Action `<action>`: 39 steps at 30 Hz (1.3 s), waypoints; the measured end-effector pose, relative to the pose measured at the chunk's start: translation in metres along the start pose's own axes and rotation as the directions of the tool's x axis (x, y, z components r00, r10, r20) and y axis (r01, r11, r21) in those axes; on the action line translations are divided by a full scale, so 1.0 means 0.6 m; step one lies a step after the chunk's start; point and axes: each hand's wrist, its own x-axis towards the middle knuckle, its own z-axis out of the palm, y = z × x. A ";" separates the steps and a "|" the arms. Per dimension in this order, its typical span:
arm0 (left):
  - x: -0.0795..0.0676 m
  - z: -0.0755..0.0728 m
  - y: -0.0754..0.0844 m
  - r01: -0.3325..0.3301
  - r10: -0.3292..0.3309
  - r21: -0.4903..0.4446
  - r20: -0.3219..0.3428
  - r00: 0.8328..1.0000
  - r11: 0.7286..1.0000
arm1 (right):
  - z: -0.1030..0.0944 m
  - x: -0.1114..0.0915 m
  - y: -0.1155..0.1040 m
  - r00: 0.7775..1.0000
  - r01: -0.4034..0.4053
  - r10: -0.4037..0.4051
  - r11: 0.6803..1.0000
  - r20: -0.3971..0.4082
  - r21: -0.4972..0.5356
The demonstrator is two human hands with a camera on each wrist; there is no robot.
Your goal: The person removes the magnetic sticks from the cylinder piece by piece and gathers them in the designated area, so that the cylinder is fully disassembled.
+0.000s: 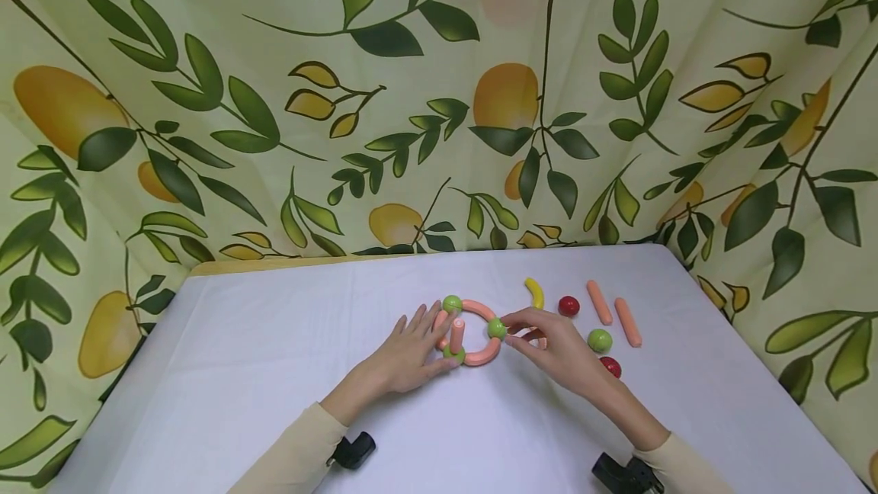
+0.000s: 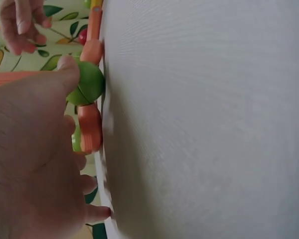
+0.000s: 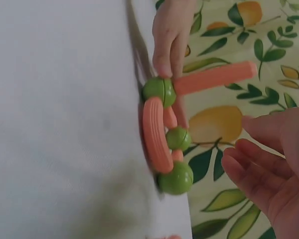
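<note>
A ring of curved salmon-coloured toy rods [image 1: 482,354] joined by green balls [image 1: 452,303] lies on the white table. One straight salmon rod [image 3: 217,78] stands up from the near-left green ball [image 3: 159,92]. My left hand [image 1: 410,351] lies along the ring's left side with fingers extended, the thumb touching that near-left ball [image 2: 91,83]. Part of the ring is hidden behind these fingers. My right hand [image 1: 557,347] is beside the ring's right green ball [image 1: 497,328]. Its fingers are loosely bent with nothing between them, and a gap to the ball [image 3: 176,178] shows in the right wrist view.
Right of the ring lie a yellow curved rod [image 1: 534,293], a red ball [image 1: 568,306], two straight salmon rods [image 1: 599,303], a loose green ball [image 1: 600,340] and another red ball [image 1: 610,367]. A salmon piece [image 1: 542,343] is partly covered by my right hand. A leaf-print curtain [image 1: 425,97] hangs behind the table.
</note>
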 end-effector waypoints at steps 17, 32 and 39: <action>0.006 0.001 0.008 0.022 -0.022 0.015 0.016 1.000 1.000 | 0.057 0.044 -0.040 0.993 0.112 -0.115 0.987 0.022 0.118; 0.004 0.001 0.018 0.046 -0.050 0.054 0.067 0.997 0.997 | 0.077 0.050 -0.053 0.999 0.045 -0.049 0.987 0.023 0.155; 0.006 0.003 0.018 0.052 -0.056 0.053 0.077 0.995 0.997 | 0.080 0.049 -0.050 0.999 0.030 -0.036 0.980 0.025 0.196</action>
